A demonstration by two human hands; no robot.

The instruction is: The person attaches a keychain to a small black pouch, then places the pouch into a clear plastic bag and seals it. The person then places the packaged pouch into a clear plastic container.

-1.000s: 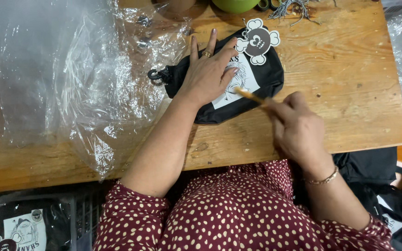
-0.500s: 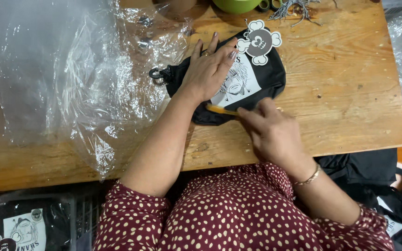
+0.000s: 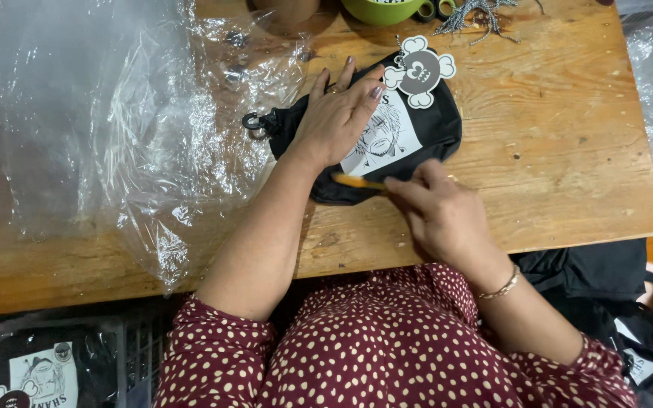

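Right hand: our right hand (image 3: pixel 444 219) pinches a thin orange stick (image 3: pixel 358 181), probably a brush, at the pouch's near edge.
Left hand: our left hand (image 3: pixel 338 121) presses flat on the black printed pouch (image 3: pixel 417 128), holding nothing.
Pouch: mid-surface (image 3: pixel 568 151), unbagged.
Far: clear plastic bags (image 3: pixel 115 113) wait.

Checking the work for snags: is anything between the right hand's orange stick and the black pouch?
Nothing visible: the right hand holds the orange stick with its tip at the black pouch edge, while the left hand presses the pouch flat.

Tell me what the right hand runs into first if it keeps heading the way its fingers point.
The right hand points left along the black pouch; it would likely meet the left forearm first.
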